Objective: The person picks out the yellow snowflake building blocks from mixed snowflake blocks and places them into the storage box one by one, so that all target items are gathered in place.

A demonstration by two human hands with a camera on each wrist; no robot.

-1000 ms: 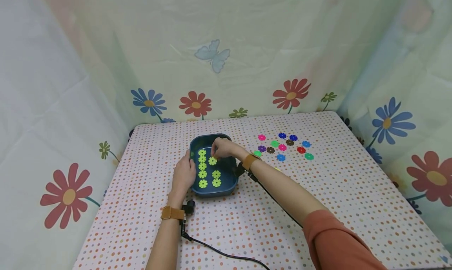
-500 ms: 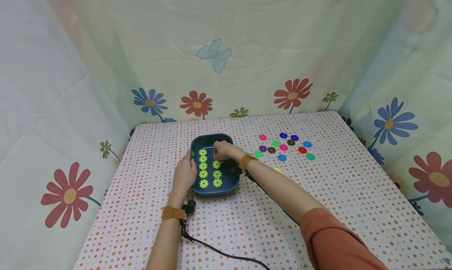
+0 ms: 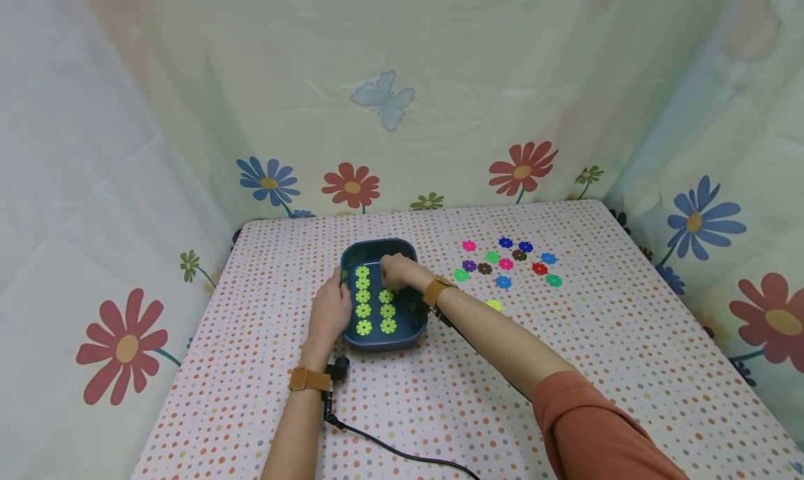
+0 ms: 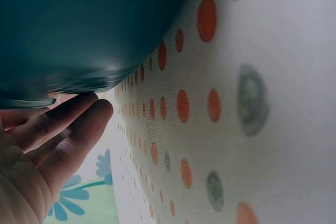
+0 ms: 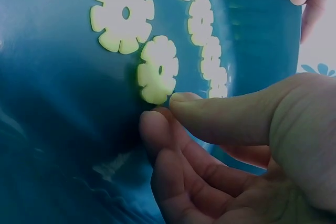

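A deep dark-blue tray (image 3: 408, 332) stands on the dotted table, with yellow-green notched flower-shaped discs (image 3: 363, 311) lined up in two columns inside it. My left hand (image 3: 330, 307) holds the tray's left rim, thumb inside and fingers along the outer wall; the left wrist view shows those fingers (image 4: 79, 140) against it. Inside the tray, my right hand (image 3: 402, 272) is at the far end of the shorter right column. Thumb and forefinger pinch the near edge of a disc (image 5: 157, 70), beside another disc (image 5: 123, 14). In the head view that hand partly covers it.
Right of the tray, loose flower discs in pink, blue, green, brown, purple and red lie scattered, among them a red disc (image 3: 539, 268). A lone yellow disc (image 3: 495, 305) lies near the right forearm. A black cable (image 3: 402, 454) trails from the left wrist camera.
My right hand has shifted slightly right and nearer with its disc, bringing it into line with the two discs of the right column. My left hand keeps its hold on the rim.
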